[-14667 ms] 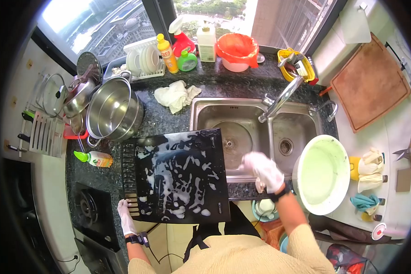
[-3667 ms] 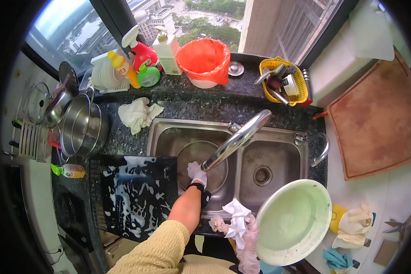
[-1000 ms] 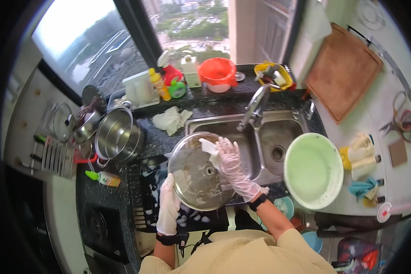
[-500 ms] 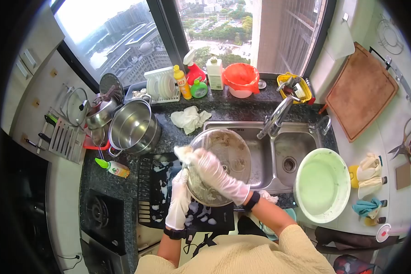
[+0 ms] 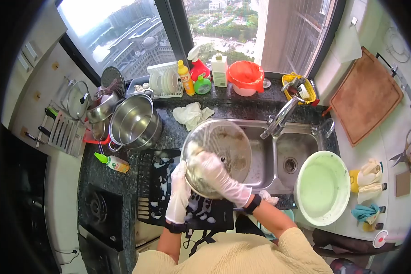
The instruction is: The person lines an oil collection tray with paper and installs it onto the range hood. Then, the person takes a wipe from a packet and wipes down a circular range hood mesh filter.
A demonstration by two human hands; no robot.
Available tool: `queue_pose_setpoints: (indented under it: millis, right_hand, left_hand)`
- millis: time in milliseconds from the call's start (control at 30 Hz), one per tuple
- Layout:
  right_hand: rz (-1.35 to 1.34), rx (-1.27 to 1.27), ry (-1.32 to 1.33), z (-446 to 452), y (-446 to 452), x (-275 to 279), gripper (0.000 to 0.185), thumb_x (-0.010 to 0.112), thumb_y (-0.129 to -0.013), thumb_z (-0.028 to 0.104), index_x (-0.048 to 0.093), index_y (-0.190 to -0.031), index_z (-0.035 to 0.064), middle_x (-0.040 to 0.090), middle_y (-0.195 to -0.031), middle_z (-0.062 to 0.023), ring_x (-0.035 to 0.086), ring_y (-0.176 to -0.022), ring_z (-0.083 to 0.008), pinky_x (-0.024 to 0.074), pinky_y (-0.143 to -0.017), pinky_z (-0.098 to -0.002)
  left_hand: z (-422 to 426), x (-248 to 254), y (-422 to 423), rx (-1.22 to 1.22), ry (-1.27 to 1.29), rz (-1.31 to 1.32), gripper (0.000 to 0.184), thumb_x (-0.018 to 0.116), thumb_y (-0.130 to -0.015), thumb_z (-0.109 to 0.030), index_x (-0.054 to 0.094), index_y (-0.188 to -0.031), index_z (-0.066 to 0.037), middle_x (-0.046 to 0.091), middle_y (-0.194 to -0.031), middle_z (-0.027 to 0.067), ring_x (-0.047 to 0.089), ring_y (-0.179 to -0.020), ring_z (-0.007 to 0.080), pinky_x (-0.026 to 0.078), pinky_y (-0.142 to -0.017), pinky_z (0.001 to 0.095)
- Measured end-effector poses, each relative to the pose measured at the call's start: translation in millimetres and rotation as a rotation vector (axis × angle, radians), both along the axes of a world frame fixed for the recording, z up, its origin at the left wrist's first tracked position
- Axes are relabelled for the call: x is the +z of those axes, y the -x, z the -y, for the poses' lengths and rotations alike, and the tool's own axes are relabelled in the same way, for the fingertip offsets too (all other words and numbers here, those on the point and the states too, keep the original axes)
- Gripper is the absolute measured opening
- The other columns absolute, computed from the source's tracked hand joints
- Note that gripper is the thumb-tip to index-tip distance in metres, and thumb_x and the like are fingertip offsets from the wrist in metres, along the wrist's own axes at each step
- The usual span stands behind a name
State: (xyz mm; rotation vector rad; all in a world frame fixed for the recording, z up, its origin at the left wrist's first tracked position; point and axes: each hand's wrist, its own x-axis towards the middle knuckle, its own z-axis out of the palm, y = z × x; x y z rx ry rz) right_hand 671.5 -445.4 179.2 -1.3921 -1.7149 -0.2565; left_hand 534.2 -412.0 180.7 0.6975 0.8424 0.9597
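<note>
A round, see-through lid [image 5: 235, 141] with brownish smudges is held tilted over the left sink basin and the edge of the black panel. Gloved in white, my left hand [image 5: 179, 192] grips the lid's lower left rim. My right hand [image 5: 219, 178], also gloved, presses a small whitish cloth [image 5: 195, 148] against the lid's left part; its fingers are closed round the cloth. Under the lid and my left hand lies the black panel [image 5: 162, 182], streaked with white foam.
Left of the panel stand a large steel pot [image 5: 134, 122] and a spray-topped bottle [image 5: 113, 162]. A pale green basin [image 5: 323, 188] sits right of the double sink [image 5: 275, 160]. A crumpled white cloth [image 5: 193, 115] lies behind the lid.
Since the earliest frame, the lid has come into my left hand, which left the panel's edge. Lately my right hand has shifted slightly right with the cloth, and the lid has risen a little.
</note>
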Motion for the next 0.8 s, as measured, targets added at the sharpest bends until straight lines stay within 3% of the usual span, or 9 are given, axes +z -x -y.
queue_pose_setpoints:
  millis: [133, 200, 233, 300, 400, 500, 600, 667, 800]
  right_hand:
    - [0.038, 0.345, -0.019, 37.3, 6.0, -8.0, 0.012, 0.058, -0.08, 0.009, 0.056, -0.091, 0.008, 0.051, -0.079, -0.0053, 0.056, -0.068, -0.0194, 0.0469, -0.063, -0.0323]
    - [0.386, -0.132, 0.053, 32.7, -33.8, -20.0, 0.014, 0.062, -0.08, 0.009, 0.056, -0.093, 0.0078, 0.05, -0.075, -0.0054, 0.056, -0.065, -0.0206, 0.0464, -0.059, -0.0315]
    - [0.043, -0.094, 0.102, 26.2, -56.5, -38.6, 0.014, 0.062, -0.081, 0.01, 0.056, -0.094, 0.0079, 0.05, -0.073, -0.0056, 0.055, -0.063, -0.021, 0.0457, -0.056, -0.0312]
    - [-0.123, -0.223, 0.024, 8.7, -70.3, -24.6, 0.014, 0.061, -0.082, 0.011, 0.055, -0.095, 0.0091, 0.052, -0.074, -0.0068, 0.055, -0.066, -0.0214, 0.0455, -0.058, -0.0338]
    - [0.055, -0.204, 0.001, 6.2, -15.6, 4.6, 0.013, 0.061, -0.081, 0.01, 0.058, -0.094, 0.0096, 0.053, -0.076, -0.0068, 0.056, -0.072, -0.0215, 0.0463, -0.063, -0.0368]
    - [-0.133, -0.001, -0.022, 27.7, 22.2, -2.7, 0.016, 0.061, -0.08, 0.006, 0.062, -0.096, 0.0084, 0.058, -0.083, -0.0061, 0.058, -0.077, -0.0211, 0.0467, -0.067, -0.0367]
    - [-0.082, -0.118, 0.029, 52.5, -28.2, -27.3, 0.02, 0.062, -0.08, -0.001, 0.065, -0.098, 0.0061, 0.058, -0.084, -0.0072, 0.058, -0.074, -0.0232, 0.0491, -0.068, -0.0356]
    - [-0.337, -0.05, -0.062, 39.3, -78.5, -49.8, 0.025, 0.062, -0.079, 0.001, 0.066, -0.103, 0.0062, 0.059, -0.081, -0.006, 0.06, -0.069, -0.0218, 0.0495, -0.063, -0.0344]
    - [-0.282, -0.389, 0.095, 24.6, -80.0, -39.5, 0.024, 0.063, -0.08, -0.001, 0.068, -0.102, 0.008, 0.058, -0.079, -0.0081, 0.059, -0.067, -0.0206, 0.0488, -0.059, -0.0334]
  left_hand:
    - [-13.2, 20.5, -4.4, -0.023, 0.016, 0.128, 0.036, 0.051, -0.1, -0.026, 0.057, -0.118, 0.005, 0.065, -0.112, 0.0183, 0.065, -0.1, 0.0269, 0.054, -0.089, 0.0406]
    - [-23.0, 18.6, -1.4, 0.01, 0.017, 0.165, 0.037, 0.052, -0.099, -0.025, 0.056, -0.119, 0.005, 0.064, -0.114, 0.0194, 0.064, -0.102, 0.0294, 0.053, -0.091, 0.043]
    - [-24.6, 17.0, -0.5, 0.026, 0.022, 0.184, 0.037, 0.052, -0.099, -0.025, 0.056, -0.119, 0.005, 0.063, -0.115, 0.02, 0.064, -0.103, 0.0306, 0.053, -0.092, 0.0442]
    - [-18.4, 20.6, -12.8, 0.092, 0.04, 0.198, 0.036, 0.053, -0.099, -0.024, 0.056, -0.119, 0.005, 0.063, -0.116, 0.0194, 0.064, -0.103, 0.0306, 0.053, -0.092, 0.044]
    - [-17.5, 6.2, -27.9, 0.089, 0.05, 0.24, 0.038, 0.051, -0.099, -0.026, 0.053, -0.122, 0.005, 0.062, -0.118, 0.0185, 0.063, -0.104, 0.0315, 0.052, -0.094, 0.0429]
    - [-26.0, -3.2, -22.2, 0.096, 0.121, 0.313, 0.044, 0.048, -0.1, -0.029, 0.048, -0.127, 0.006, 0.059, -0.124, 0.019, 0.059, -0.112, 0.0326, 0.048, -0.099, 0.0431]
    - [-31.8, 0.2, 2.3, 0.045, 0.137, 0.339, 0.05, 0.05, -0.099, -0.032, 0.045, -0.131, 0.006, 0.054, -0.13, 0.0201, 0.054, -0.119, 0.0339, 0.044, -0.103, 0.0477]
    - [-28.1, -1.7, 11.8, 0.028, 0.104, 0.283, 0.052, 0.051, -0.098, -0.033, 0.046, -0.13, 0.007, 0.053, -0.131, 0.0207, 0.054, -0.12, 0.0337, 0.043, -0.104, 0.0494]
    - [-21.3, -3.7, 9.2, 0.035, 0.08, 0.3, 0.052, 0.053, -0.097, -0.032, 0.046, -0.13, 0.007, 0.054, -0.13, 0.0207, 0.054, -0.12, 0.0331, 0.043, -0.104, 0.0494]
